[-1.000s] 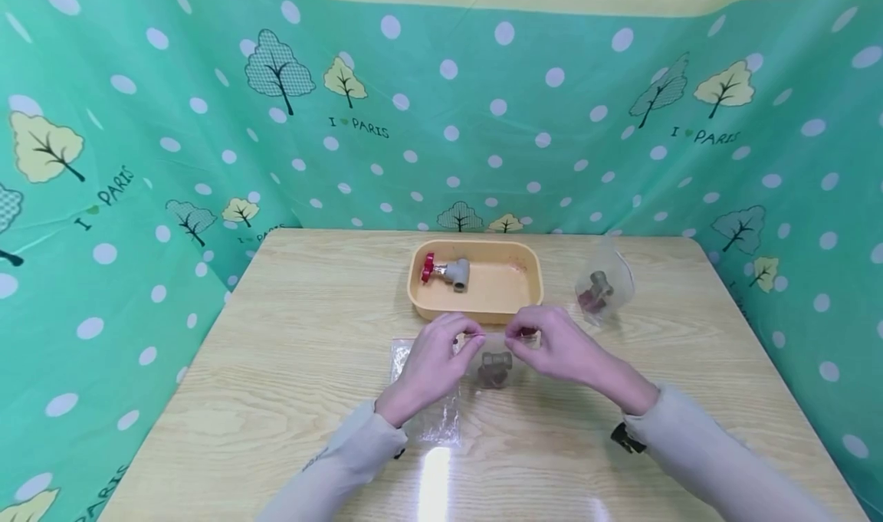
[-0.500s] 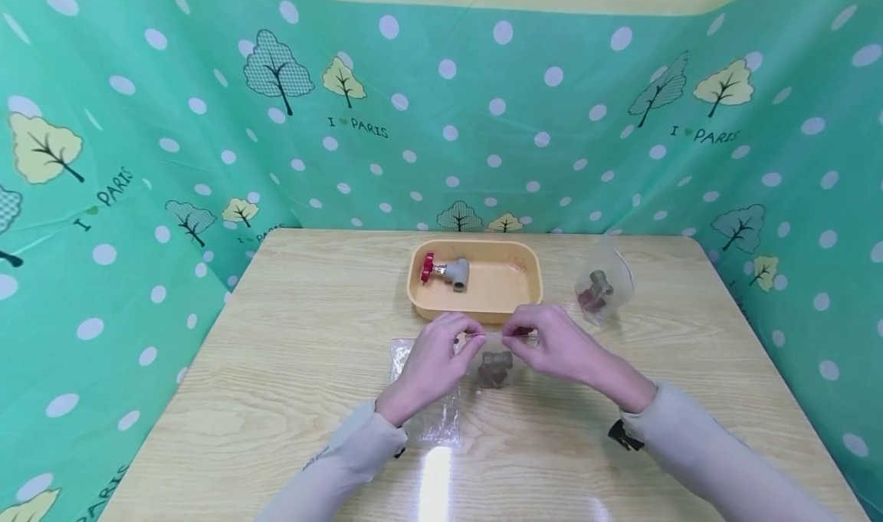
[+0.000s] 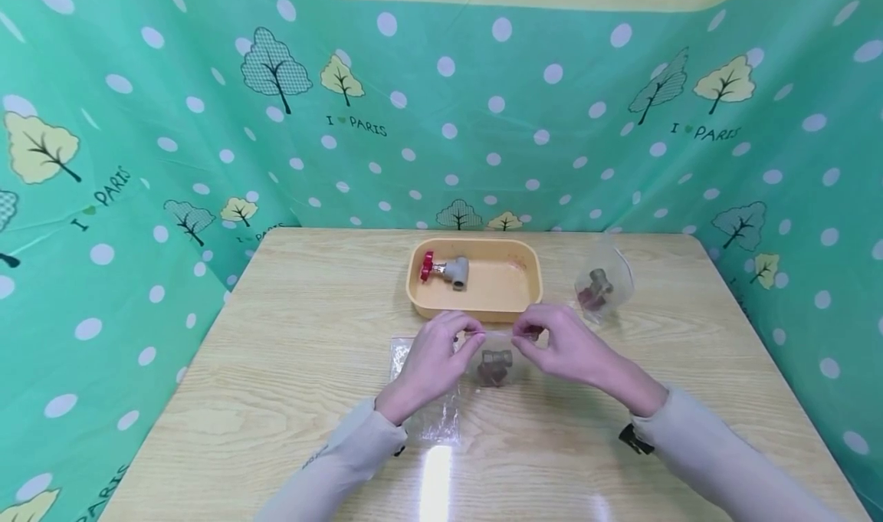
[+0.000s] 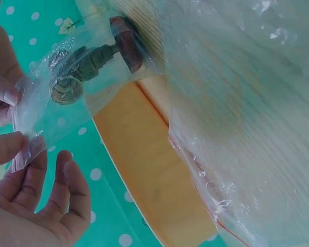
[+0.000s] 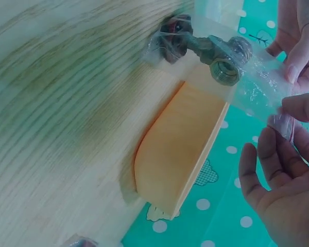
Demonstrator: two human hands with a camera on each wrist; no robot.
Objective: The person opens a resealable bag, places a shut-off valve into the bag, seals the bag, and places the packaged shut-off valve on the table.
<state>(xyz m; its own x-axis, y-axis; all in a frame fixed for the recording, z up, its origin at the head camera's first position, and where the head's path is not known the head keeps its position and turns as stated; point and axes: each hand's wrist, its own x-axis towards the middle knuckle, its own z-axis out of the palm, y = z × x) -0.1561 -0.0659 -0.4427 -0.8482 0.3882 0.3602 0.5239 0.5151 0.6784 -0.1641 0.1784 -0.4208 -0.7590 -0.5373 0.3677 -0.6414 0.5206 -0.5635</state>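
Observation:
A clear zip bag (image 5: 262, 87) hangs between my two hands, held by its red-lined top edge. Inside it is a valve (image 3: 495, 361) with a threaded metal body and a dark red handwheel (image 4: 126, 45), the wheel lying at the bag's bottom. My left hand (image 3: 436, 357) pinches one end of the top edge between thumb and fingers. At the other end, my right hand (image 3: 562, 346) pinches the same edge. Under my left hand, a flat clear zip bag (image 3: 439, 418) lies on the table, partly hidden by the hand.
Just beyond my hands stands an orange tray (image 3: 500, 307) holding a grey valve (image 3: 455, 271) with a red handwheel. To its right, another clear bag (image 3: 621, 277) with a valve inside sits on the wooden table (image 3: 290, 338). A green dotted curtain (image 3: 414, 123) surrounds the table.
My right hand has shifted slightly to the right along the bag's top edge. My left hand stays nearly in place, and the bagged valve has hardly moved.

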